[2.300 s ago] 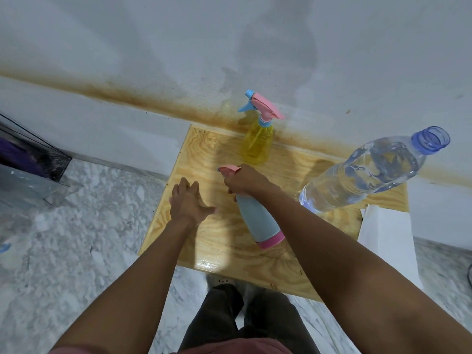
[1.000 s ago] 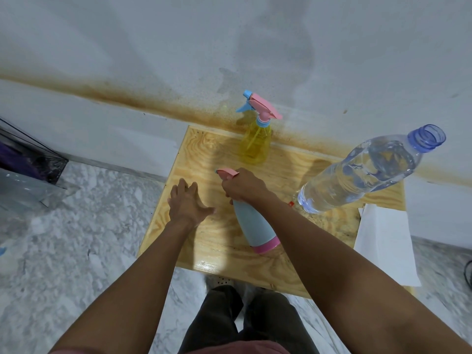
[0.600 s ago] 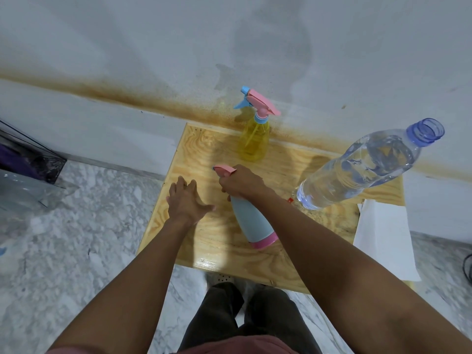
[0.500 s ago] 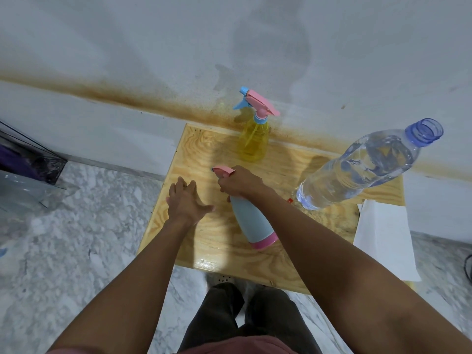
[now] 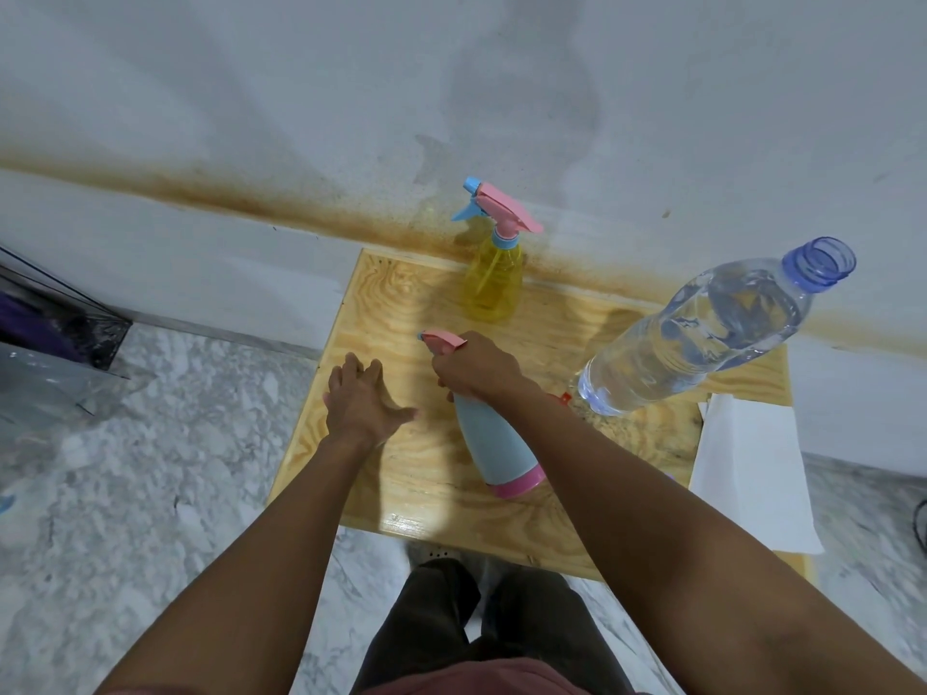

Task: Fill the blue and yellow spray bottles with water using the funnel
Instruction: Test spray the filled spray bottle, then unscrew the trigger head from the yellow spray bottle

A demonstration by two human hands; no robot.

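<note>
Our right hand (image 5: 476,366) grips the blue bottle (image 5: 501,443) by its spray head at centre; our left hand (image 5: 361,398) lies flat, fingers straight. At twelve o'clock the yellow bottle (image 5: 494,283) stands capped. We judge filling unstarted.

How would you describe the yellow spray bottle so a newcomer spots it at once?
Find the wooden table against the wall. At its far edge, by the brown stain, stands the yellow spray bottle. It alone has a see-through yellow body and pink-and-blue trigger head; the blue spray bottle is nearer, gripped by the right hand, and the water bottle is clear.
</note>
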